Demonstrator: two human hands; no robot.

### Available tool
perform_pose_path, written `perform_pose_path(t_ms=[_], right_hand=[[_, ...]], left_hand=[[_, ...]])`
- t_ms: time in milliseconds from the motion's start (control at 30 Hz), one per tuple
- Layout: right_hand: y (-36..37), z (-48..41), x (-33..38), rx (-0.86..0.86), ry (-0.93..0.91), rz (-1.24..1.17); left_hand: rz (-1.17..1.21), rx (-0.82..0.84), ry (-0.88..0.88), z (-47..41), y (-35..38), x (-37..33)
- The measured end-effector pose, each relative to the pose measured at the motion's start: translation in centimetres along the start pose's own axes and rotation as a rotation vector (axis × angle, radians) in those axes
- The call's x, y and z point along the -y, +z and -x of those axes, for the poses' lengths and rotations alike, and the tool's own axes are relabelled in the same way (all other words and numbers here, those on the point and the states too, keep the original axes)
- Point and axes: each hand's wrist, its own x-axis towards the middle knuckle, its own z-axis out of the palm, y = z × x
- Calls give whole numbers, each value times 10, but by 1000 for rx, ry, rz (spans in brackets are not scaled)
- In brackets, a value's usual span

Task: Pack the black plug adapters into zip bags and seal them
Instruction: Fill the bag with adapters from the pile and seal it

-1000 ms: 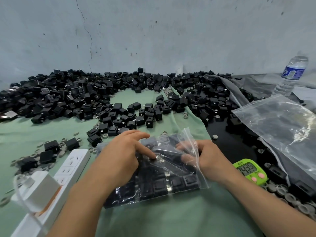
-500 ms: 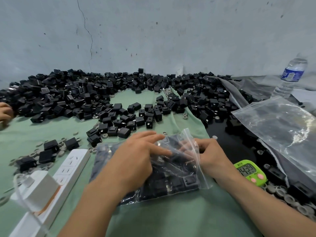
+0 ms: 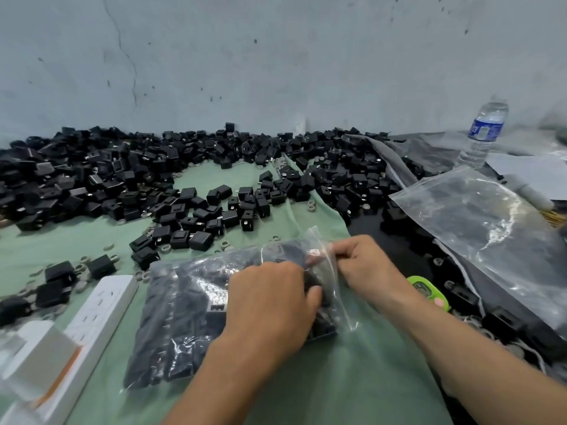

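Observation:
A clear zip bag (image 3: 184, 317) packed with black plug adapters lies flat on the green cloth (image 3: 352, 378) in front of me. My left hand (image 3: 270, 305) lies on the bag's right part, fingers curled onto it near the open mouth. My right hand (image 3: 365, 265) pinches the bag's mouth edge at its far right corner. A large heap of loose black plug adapters (image 3: 129, 176) stretches along the wall behind.
A white power strip (image 3: 92, 314) with a white block on it lies at the left. A green timer (image 3: 429, 292) sits right of my right wrist. Empty zip bags (image 3: 478, 222) lie at the right, a water bottle (image 3: 484, 133) behind them. Small grey rings dot the cloth.
My left hand slid right along the filled bag toward its mouth. My right hand stayed at the mouth, still pinching it. More of the bag's left part shows now.

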Motion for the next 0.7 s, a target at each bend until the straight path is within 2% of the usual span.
perform_pose_path(t_ms=[67,133,167,267,333,533,600,700], right_hand=[[-18,-7,-1,-345,25,112],[-39,-18,3,-476,23,218],[-49,-27,5,-464,46,307],[-62,-72,5,-233,156,674],[-61,-101,4,-154,190,786],[-38,-139,-16,-220,249,738],[-37,-136,-17,-333,210,569],[-43,-113,-6,-518,172,146]], left_hand=[[-14,51,-17,-6,6,-1],[-11,39,-14,-8,10,0],[-9,27,-10,-7,11,0],[-4,8,-30,-5,13,-1],[-6,11,-50,-6,14,1],[44,19,-111,-10,10,7],[58,-4,-95,-7,9,6],[83,-95,-65,-3,4,-4]])
